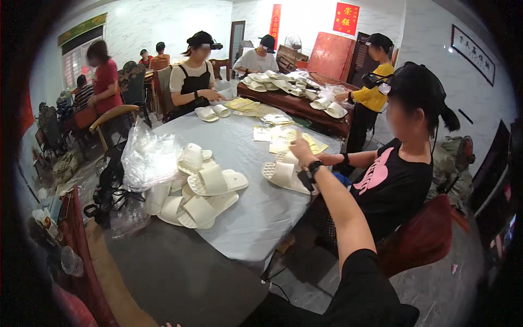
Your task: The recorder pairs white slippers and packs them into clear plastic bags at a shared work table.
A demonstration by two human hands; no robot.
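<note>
A table (256,218) covered in a pale grey-blue cloth carries the things. On its left part lies a heap of cream slide sandals (201,191), partly under a crumpled clear plastic bag (150,158). Near the right edge lies 1 more cream sandal (283,175). Yellow paper cards (283,139) are spread further back, and 2 white sandals (212,113) lie at the far end. Behind stands a dark red table (294,106) piled with more pale sandals (283,84).
</note>
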